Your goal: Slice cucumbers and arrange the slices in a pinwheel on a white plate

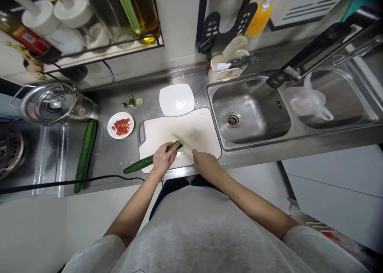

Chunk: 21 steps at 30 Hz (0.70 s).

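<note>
A long green cucumber [139,165] lies slantwise over the lower left of the white cutting board [155,132], its far end past the board's edge. My left hand [163,158] is closed around it near the cut end. In my right hand [207,165] is the handle of a kitchen knife [186,140], whose blade is smeared by motion and meets the cucumber just beside my left fingers. Small pale wet bits lie on the board by the blade; I cannot make out their shape.
Behind the board stands a white square plate [177,99]. To the left are a small plate [110,126] of red berries, cucumber ends [131,101], a whole cucumber [85,155] and a steel pot [52,105]. A black cord [104,178] crosses the counter's front. The sink [251,113] lies right.
</note>
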Each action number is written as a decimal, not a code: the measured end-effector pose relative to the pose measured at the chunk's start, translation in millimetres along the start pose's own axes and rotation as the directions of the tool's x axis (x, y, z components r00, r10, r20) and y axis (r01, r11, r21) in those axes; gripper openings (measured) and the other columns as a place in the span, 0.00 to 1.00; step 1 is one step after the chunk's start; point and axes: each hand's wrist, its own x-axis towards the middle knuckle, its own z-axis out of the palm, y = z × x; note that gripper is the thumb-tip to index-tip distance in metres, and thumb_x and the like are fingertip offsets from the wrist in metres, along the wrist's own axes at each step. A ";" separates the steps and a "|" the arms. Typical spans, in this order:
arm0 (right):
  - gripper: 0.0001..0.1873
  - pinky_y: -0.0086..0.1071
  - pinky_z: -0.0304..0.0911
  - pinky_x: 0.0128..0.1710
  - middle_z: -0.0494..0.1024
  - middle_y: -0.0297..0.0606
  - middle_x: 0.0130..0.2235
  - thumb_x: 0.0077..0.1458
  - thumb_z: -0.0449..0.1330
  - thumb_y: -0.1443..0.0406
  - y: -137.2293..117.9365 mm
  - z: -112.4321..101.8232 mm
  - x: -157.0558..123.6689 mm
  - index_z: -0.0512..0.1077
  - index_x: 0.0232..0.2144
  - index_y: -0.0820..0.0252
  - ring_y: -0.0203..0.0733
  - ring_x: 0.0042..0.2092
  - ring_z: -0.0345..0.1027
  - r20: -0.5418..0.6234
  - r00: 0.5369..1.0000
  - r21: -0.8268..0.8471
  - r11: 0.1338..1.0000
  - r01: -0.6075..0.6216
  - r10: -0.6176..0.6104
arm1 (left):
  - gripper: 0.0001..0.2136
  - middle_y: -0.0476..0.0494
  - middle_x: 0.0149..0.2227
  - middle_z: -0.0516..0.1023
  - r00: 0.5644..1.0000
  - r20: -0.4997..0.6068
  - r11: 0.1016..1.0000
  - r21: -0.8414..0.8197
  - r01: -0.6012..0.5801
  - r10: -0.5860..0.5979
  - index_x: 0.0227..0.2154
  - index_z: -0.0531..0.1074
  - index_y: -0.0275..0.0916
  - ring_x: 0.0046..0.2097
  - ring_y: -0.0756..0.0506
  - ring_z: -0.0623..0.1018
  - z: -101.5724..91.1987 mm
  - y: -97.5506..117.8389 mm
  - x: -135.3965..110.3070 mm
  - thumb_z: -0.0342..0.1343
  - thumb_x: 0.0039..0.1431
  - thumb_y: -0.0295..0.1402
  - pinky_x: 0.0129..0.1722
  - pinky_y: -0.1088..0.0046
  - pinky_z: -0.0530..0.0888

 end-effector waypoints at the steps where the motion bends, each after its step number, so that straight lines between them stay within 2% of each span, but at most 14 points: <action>1: 0.13 0.30 0.60 0.34 0.77 0.45 0.34 0.63 0.42 0.68 -0.5 -0.1 0.0 0.64 0.45 0.61 0.46 0.38 0.73 0.006 1.000 0.000 1.000 0.002 -0.002 | 0.18 0.42 0.50 0.71 1.000 0.002 1.000 0.001 -0.001 0.001 0.55 0.67 0.51 0.49 0.44 0.72 0.1 -0.3 -0.1 0.48 0.63 0.36 0.48 0.67 0.71; 9: 0.14 0.32 0.61 0.35 0.76 0.46 0.34 0.64 0.42 0.69 -5.0 -4.0 -2.5 0.63 0.46 0.62 0.47 0.40 0.73 0.038 0.999 -0.001 1.000 -0.005 0.005 | 0.18 0.42 0.50 0.71 1.000 0.010 0.999 0.036 -0.002 0.002 0.55 0.67 0.50 0.48 0.44 0.72 -1.0 2.3 -0.2 0.48 0.63 0.36 0.47 0.67 0.70; 15: 0.14 0.31 0.63 0.36 0.71 0.49 0.44 0.63 0.42 0.71 -8.0 -0.6 -1.4 0.63 0.46 0.62 0.44 0.40 0.73 0.011 1.000 -0.033 0.999 -0.007 0.007 | 0.17 0.41 0.50 0.71 1.000 0.023 1.000 0.016 0.009 -0.009 0.54 0.68 0.50 0.49 0.43 0.71 0.4 0.0 0.0 0.48 0.63 0.36 0.48 0.67 0.70; 21: 0.16 0.31 0.63 0.34 0.73 0.48 0.39 0.61 0.40 0.75 -9.2 2.3 -0.8 0.63 0.44 0.63 0.44 0.39 0.73 0.012 1.000 -0.016 1.000 0.009 -0.009 | 0.16 0.41 0.50 0.71 1.000 0.024 1.000 0.021 0.012 -0.012 0.52 0.70 0.48 0.49 0.43 0.72 0.4 0.1 0.9 0.49 0.62 0.36 0.47 0.66 0.70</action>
